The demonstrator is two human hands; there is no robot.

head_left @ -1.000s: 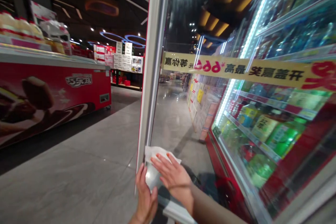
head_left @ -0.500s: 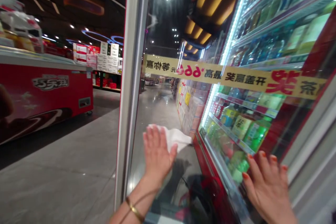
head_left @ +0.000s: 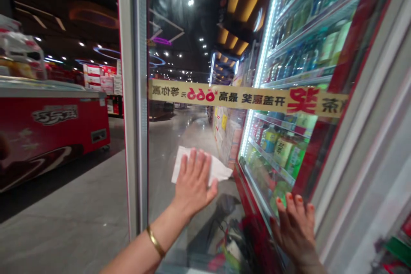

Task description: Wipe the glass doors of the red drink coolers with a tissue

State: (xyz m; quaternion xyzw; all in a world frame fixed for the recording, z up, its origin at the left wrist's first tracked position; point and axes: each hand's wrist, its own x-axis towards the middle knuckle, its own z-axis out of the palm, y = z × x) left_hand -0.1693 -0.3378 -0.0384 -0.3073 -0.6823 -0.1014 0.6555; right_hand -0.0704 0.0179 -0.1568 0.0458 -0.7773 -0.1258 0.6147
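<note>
A glass cooler door (head_left: 180, 130) fills the middle of the view, with a yellow printed strip (head_left: 250, 96) across it. Flat against its lower part, my left hand (head_left: 194, 182), a gold bracelet on the wrist, holds a white wipe (head_left: 220, 172) to the glass with fingers stretched out. The wipe's edges show on both sides of the fingers. Lower right, my right hand (head_left: 297, 222) rests with spread fingers by the door's right edge and holds nothing; its orange-painted nails show. Whether its palm touches glass or frame I cannot tell.
Lit shelves with drink bottles (head_left: 287, 150) show through the glass at right. The door's metal frame (head_left: 133, 107) stands upright at left. Beyond it are a red chest freezer (head_left: 54, 130), stacked boxes (head_left: 99, 78) and grey floor (head_left: 70, 218).
The view has shifted, so door and strip sit farther left. My left hand has moved rightward over the glass with the wipe, which now shows left of the fingers too. My right hand stays by the door's edge.
</note>
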